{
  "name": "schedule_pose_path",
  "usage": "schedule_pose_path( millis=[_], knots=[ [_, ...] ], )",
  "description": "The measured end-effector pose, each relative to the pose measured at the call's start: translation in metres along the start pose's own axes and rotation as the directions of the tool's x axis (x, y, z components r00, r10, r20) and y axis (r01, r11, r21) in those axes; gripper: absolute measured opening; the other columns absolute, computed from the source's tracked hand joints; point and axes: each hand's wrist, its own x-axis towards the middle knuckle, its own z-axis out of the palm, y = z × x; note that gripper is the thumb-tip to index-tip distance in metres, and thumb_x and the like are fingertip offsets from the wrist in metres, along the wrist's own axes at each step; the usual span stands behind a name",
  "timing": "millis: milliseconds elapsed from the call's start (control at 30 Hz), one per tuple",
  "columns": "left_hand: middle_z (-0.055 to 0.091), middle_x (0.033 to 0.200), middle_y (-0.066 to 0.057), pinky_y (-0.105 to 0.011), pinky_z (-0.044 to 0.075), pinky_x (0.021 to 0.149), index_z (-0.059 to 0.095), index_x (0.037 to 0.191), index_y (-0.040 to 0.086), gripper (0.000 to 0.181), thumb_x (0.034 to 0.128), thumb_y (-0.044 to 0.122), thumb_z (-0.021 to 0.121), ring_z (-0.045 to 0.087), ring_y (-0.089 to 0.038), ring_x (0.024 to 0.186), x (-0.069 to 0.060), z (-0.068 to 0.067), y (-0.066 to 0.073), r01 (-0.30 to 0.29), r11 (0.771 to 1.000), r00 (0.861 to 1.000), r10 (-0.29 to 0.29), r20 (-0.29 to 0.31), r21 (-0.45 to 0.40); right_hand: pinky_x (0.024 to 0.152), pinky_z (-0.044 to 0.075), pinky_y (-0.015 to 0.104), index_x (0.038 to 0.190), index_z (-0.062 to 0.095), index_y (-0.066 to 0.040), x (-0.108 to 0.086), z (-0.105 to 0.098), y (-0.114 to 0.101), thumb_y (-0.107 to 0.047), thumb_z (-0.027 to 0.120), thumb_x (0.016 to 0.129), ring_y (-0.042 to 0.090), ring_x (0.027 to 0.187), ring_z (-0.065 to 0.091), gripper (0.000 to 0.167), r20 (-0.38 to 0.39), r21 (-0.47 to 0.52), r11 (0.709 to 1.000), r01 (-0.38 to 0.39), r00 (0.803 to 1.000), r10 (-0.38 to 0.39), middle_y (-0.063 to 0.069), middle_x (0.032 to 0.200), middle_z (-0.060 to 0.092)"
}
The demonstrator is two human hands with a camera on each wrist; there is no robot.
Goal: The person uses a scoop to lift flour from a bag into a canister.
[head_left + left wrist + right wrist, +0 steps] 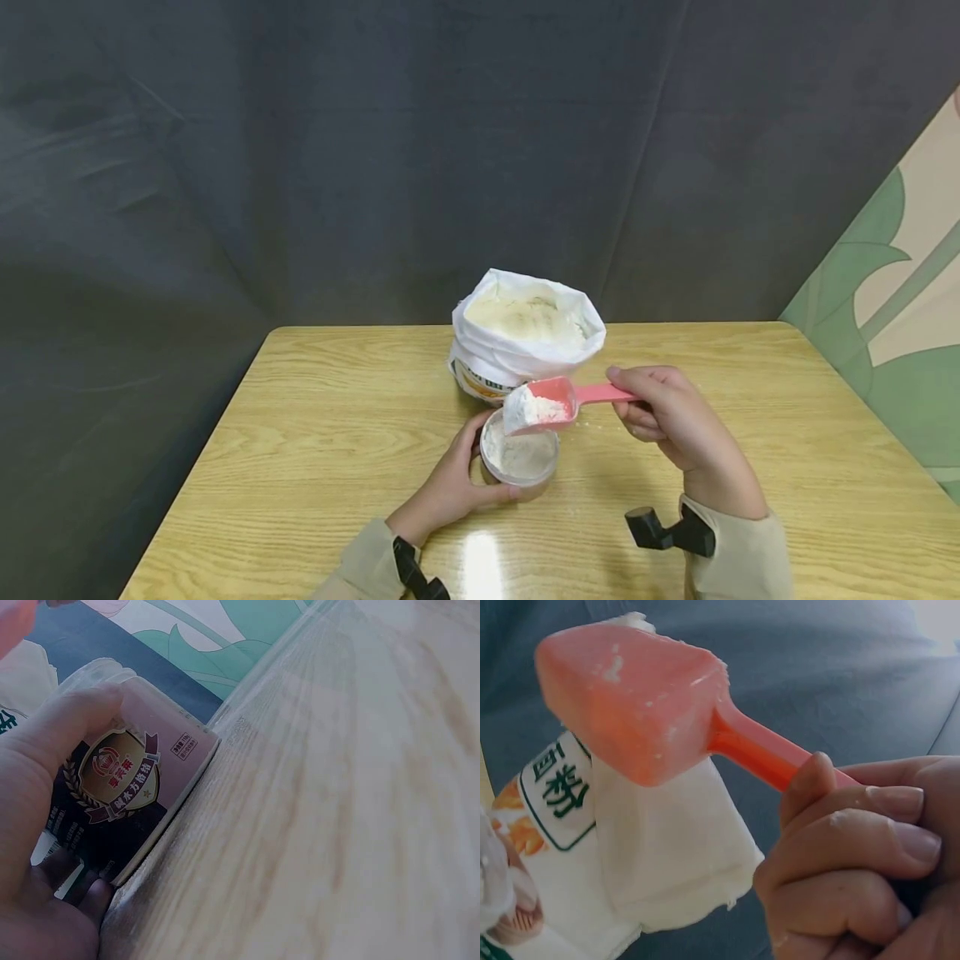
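Observation:
A pink scoop [553, 402] holding white flour hangs over the rim of a clear plastic jar [521, 454]. My right hand [671, 414] grips the scoop by its handle; in the right wrist view the fingers curl round the handle and the underside of the scoop [634, 701] carries flour specks. My left hand [453, 483] is wrapped round the jar, which stands upright on the table with pale flour inside. The left wrist view shows the thumb along the jar's printed label [124, 776]. Behind the jar stands an open white flour bag [525, 329], its top folded outward.
The wooden table [322, 433] has a few white flour specks near the jar. A dark curtain [420, 158] hangs behind it, and a wall with green leaf patterns [862, 333] is on the right. Black camera mounts [670, 531] sit on the wrists.

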Motion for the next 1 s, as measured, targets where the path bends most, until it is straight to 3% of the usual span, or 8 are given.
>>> schedule_pose_path(
  millis=[133, 267, 400, 667, 833, 1000],
  knots=[
    [0.04, 0.154, 0.001, -0.042, 0.033, 0.116, 0.032, 0.155, 0.029, 0.103, 0.0726, 0.025, 0.093, 0.045, -0.019, 0.136, 0.0, 0.0, 0.0, 0.0, 1.0, 1.0, 0.0, 0.003, -0.005, 0.042, 0.008, 0.038, 0.068, 0.066, -0.015, 0.001, -0.004, 0.002, -0.011, 0.043, 0.108, 0.022, 0.046, 0.013, 0.046, 0.018, -0.049, 0.999, -0.013, 1.0, 0.014, -0.008, 0.052, 0.038],
    [0.04, 0.155, 0.002, -0.042, 0.033, 0.117, 0.032, 0.155, 0.028, 0.102, 0.0728, 0.025, 0.093, 0.044, -0.019, 0.137, 0.0, 0.0, 0.0, -0.001, 1.0, 1.0, 0.001, 0.003, -0.011, 0.041, 0.01, 0.034, 0.069, 0.067, -0.013, 0.003, -0.005, 0.004, -0.013, 0.047, 0.106, 0.012, 0.043, 0.017, 0.042, -0.021, -0.116, 0.99, -0.084, 0.996, 0.082, -0.009, 0.052, 0.042],
    [0.039, 0.155, 0.001, -0.044, 0.033, 0.117, 0.032, 0.155, 0.027, 0.102, 0.0735, 0.025, 0.093, 0.043, -0.019, 0.138, 0.0, 0.0, 0.0, 0.006, 1.0, 1.0, -0.006, -0.001, -0.006, 0.04, 0.015, 0.026, 0.071, 0.066, -0.008, 0.006, -0.004, 0.005, -0.014, 0.05, 0.105, 0.004, 0.043, 0.024, 0.038, -0.073, -0.195, 0.968, -0.159, 0.986, 0.148, -0.008, 0.052, 0.043],
    [0.037, 0.156, 0.001, -0.04, 0.032, 0.118, 0.032, 0.156, 0.026, 0.103, 0.0731, 0.024, 0.093, 0.04, -0.018, 0.14, 0.0, 0.0, 0.001, 0.007, 1.0, 1.0, -0.007, 0.001, -0.009, 0.042, 0.024, 0.02, 0.073, 0.066, -0.001, 0.007, 0.002, 0.004, -0.014, 0.052, 0.103, 0.005, 0.044, 0.026, 0.036, -0.174, -0.317, 0.918, -0.238, 0.966, 0.19, -0.004, 0.054, 0.046],
    [0.038, 0.156, 0.0, -0.04, 0.032, 0.118, 0.032, 0.155, 0.027, 0.103, 0.0728, 0.023, 0.093, 0.04, -0.019, 0.14, 0.0, 0.0, 0.001, 0.0, 1.0, 1.0, 0.0, -0.001, -0.012, 0.044, 0.028, 0.022, 0.069, 0.062, 0.003, 0.008, 0.011, 0.001, -0.016, 0.053, 0.103, 0.008, 0.046, 0.029, 0.04, -0.242, -0.428, 0.854, -0.296, 0.948, 0.208, -0.004, 0.051, 0.04],
    [0.038, 0.156, 0.0, -0.039, 0.033, 0.117, 0.032, 0.155, 0.027, 0.103, 0.0723, 0.024, 0.094, 0.04, -0.018, 0.14, 0.0, 0.0, 0.002, -0.003, 1.0, 1.0, 0.003, -0.002, -0.005, 0.046, 0.03, 0.024, 0.065, 0.062, -0.004, 0.01, 0.024, -0.003, -0.021, 0.053, 0.1, 0.013, 0.048, 0.035, 0.04, -0.321, -0.557, 0.747, -0.364, 0.923, 0.211, -0.003, 0.052, 0.041]
  ],
)
